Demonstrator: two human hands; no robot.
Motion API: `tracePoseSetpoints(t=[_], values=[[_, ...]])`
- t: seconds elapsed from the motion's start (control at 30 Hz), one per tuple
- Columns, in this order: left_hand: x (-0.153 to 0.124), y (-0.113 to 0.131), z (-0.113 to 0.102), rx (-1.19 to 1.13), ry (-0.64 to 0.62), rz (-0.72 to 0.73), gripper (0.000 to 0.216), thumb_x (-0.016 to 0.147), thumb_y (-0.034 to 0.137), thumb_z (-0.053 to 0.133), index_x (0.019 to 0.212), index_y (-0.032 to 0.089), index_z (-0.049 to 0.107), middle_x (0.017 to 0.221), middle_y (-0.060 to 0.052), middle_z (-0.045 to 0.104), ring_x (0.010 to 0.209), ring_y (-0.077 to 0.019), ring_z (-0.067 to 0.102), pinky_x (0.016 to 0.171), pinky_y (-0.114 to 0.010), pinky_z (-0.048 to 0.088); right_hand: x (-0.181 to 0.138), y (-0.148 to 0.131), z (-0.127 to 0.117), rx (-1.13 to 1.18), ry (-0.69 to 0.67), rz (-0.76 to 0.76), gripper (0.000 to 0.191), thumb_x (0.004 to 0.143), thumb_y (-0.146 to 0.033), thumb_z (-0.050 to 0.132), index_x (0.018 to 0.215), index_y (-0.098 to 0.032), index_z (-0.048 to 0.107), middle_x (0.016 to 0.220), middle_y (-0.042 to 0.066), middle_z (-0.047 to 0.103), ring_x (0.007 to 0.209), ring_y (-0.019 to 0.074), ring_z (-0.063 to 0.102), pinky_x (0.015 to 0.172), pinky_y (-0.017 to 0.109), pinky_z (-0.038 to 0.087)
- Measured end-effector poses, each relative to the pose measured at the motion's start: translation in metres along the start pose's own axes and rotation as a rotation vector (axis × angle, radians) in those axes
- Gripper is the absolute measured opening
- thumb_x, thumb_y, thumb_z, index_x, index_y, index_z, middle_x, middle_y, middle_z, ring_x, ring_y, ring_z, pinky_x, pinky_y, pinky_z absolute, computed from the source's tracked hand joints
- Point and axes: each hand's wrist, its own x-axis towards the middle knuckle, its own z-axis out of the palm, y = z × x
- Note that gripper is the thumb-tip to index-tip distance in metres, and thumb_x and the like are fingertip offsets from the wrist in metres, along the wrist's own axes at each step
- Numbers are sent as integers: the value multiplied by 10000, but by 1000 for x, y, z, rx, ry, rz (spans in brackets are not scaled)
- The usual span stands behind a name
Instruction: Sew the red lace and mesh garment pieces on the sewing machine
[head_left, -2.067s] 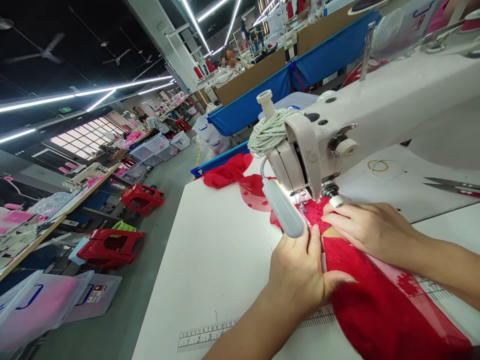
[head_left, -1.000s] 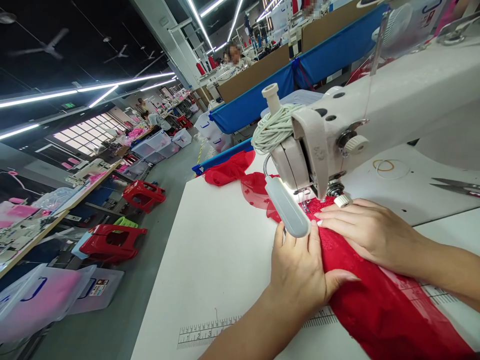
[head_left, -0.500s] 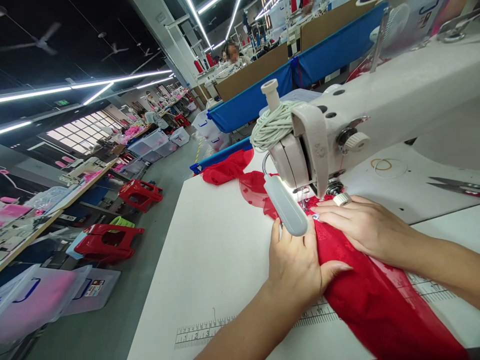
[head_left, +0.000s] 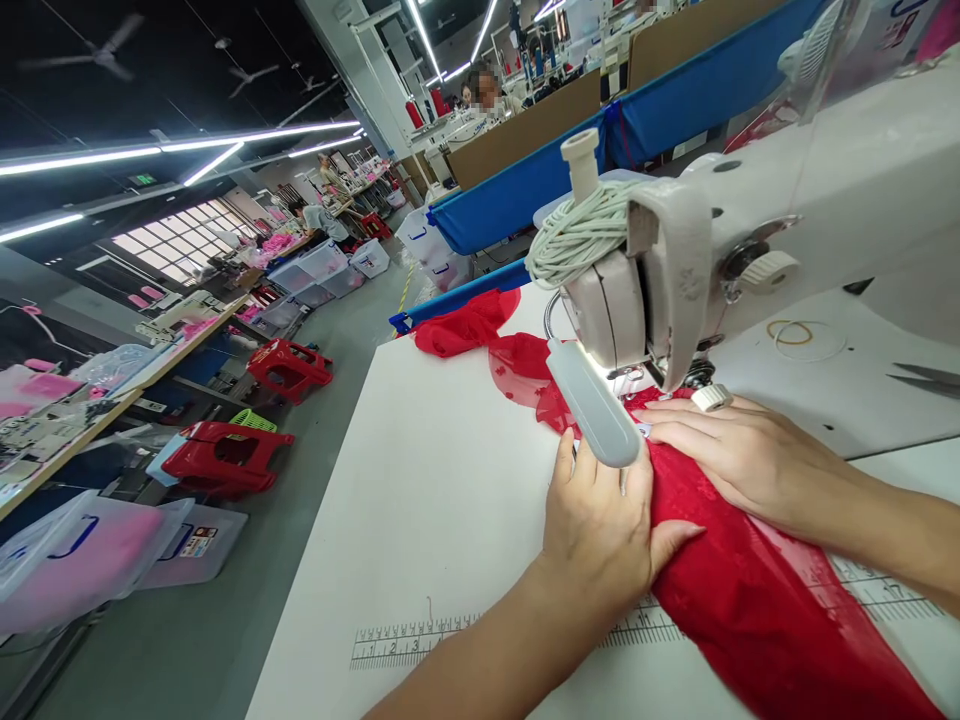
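Red sheer fabric runs across the white table and under the needle area of a white sewing machine. My left hand rests on the cloth's left edge, thumb spread over it; a grey lamp partly covers its fingertips. Lying flat on the right side of the fabric, my right hand has its fingers stretched toward the presser foot. A small white label shows between the two hands. The needle itself is hard to make out.
Scissors and thin rings lie on the right of the machine bed. A ruler strip marks the table's front. Left of the table are red stools and plastic bins. People sit at machines farther back.
The view has shifted slightly, so the machine appears farther right. Both hands keep nearly the same pose on the red fabric; any feed of the cloth is too small to tell.
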Motion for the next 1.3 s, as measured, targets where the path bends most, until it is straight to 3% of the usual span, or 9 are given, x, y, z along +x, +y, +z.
tracePoseSetpoints(t=[0.3, 0.67, 0.83, 0.93, 1.0, 1.07, 1.13, 1.2, 1.3], values=[[1, -3, 3, -5, 15, -10, 692, 999, 665, 407, 1305, 89, 640, 1279, -209, 665, 1103, -326, 644, 991, -508, 516, 5, 0, 1, 0, -15, 38, 366, 986, -149, 377, 1109, -213, 716, 1154, 98, 763, 998, 267, 722, 710, 375, 530], [2, -8, 2, -25, -64, -32, 616, 971, 587, 517, 1338, 101, 610, 1322, -218, 642, 1152, -350, 622, 983, -547, 527, 3, 2, 3, 77, -52, 81, 347, 1023, -240, 421, 1267, -219, 667, 1208, 101, 739, 1089, 270, 693, 814, 401, 570], [5, -14, 4, -95, 1, -33, 494, 987, 523, 496, 1227, 118, 646, 1232, -188, 689, 1079, -321, 654, 955, -525, 556, -3, 4, 7, 100, -66, 75, 380, 1017, -198, 409, 1303, -191, 658, 1218, 127, 732, 1136, 291, 680, 915, 465, 590], [7, -32, 7, -201, 76, -142, 329, 1007, 379, 455, 1073, 142, 673, 1115, -151, 720, 1010, -260, 683, 890, -412, 594, -7, 7, 8, 77, -67, 70, 423, 995, -132, 405, 1345, -175, 638, 1316, 148, 693, 1215, 318, 648, 1004, 512, 575], [9, -51, 8, -194, 75, -283, 334, 1010, 269, 416, 1181, 99, 647, 1230, -171, 694, 1128, -240, 670, 931, -359, 584, -7, 11, 8, 64, -50, 42, 447, 966, -97, 423, 1327, -221, 655, 1343, 125, 687, 1222, 325, 653, 1001, 488, 597], [11, -68, 7, -121, -43, -370, 429, 1027, 278, 410, 1365, 63, 562, 1400, -186, 620, 1286, -255, 607, 1028, -382, 544, -6, 18, 7, 57, -41, -44, 475, 920, -73, 484, 1309, -282, 661, 1317, 95, 708, 1174, 323, 688, 943, 432, 641], [13, -77, 2, -38, -250, -419, 509, 1036, 391, 453, 1441, 91, 524, 1467, -177, 576, 1363, -286, 555, 1078, -440, 510, -4, 22, 6, 43, -30, -130, 500, 884, -43, 525, 1287, -307, 658, 1285, 87, 725, 1119, 316, 717, 901, 383, 661], [14, -76, -7, 27, -439, -502, 557, 1011, 492, 514, 1411, 108, 569, 1454, -194, 581, 1368, -315, 550, 1076, -471, 502, -3, 23, 5, 45, 10, -132, 498, 872, -13, 513, 1243, -309, 665, 1256, 93, 737, 1101, 313, 724, 900, 371, 658], [4, -63, -30, 57, -573, -620, 481, 974, 507, 582, 1202, 103, 709, 1280, -225, 691, 1218, -346, 660, 981, -459, 545, -5, 19, 4, 110, 87, -89, 442, 892, -17, 462, 1161, -303, 665, 1206, 88, 749, 1090, 313, 724, 909, 424, 646]])
